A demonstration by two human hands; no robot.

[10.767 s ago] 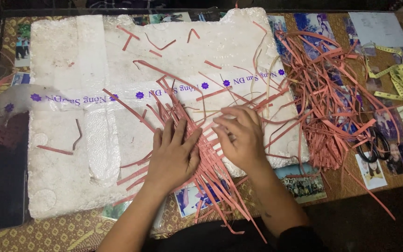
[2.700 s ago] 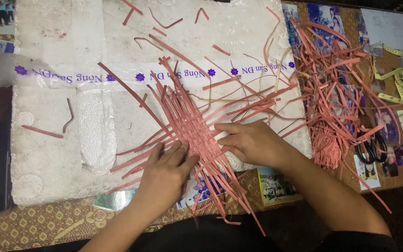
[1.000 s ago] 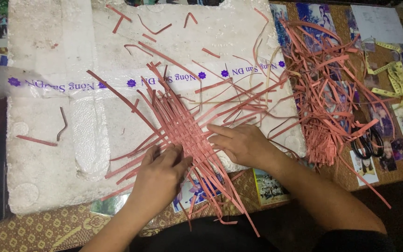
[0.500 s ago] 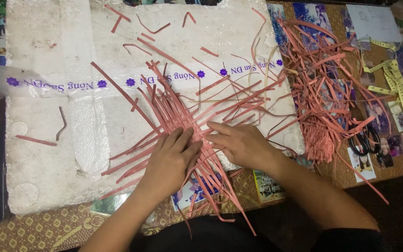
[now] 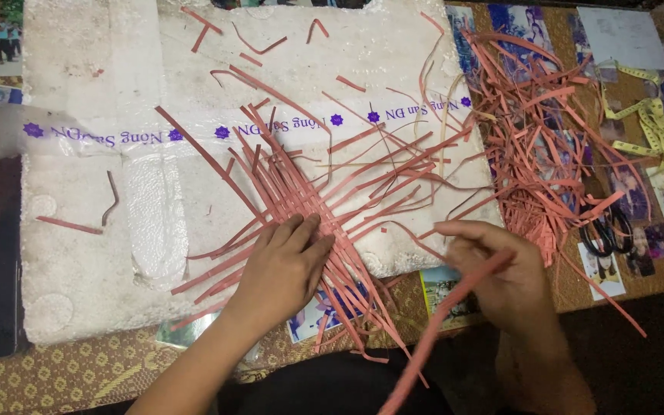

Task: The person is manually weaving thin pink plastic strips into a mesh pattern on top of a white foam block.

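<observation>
One loose pink paper strip (image 5: 455, 307) is pinched in the right hand (image 5: 505, 280), its long axis running down-left toward the body, while the left hand (image 5: 282, 269), well apart, presses flat on the woven strip mat (image 5: 301, 200) lying up-left of the right hand.

Bare forearms, no sleeves — left hand (image 5: 282, 269), right hand (image 5: 501, 273)

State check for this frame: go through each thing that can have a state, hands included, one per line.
left hand: flat, fingers spread, pressing on the woven strips
right hand: lifted, pinching a loose strip
loose strip: raised off the board, held at one end
woven strips: partly interlaced, ends splayed out
strip pile: loose, tangled
scissors: lying flat, untouched
tape measure: unrolled, loosely curled
foam board: flat, dented
</observation>
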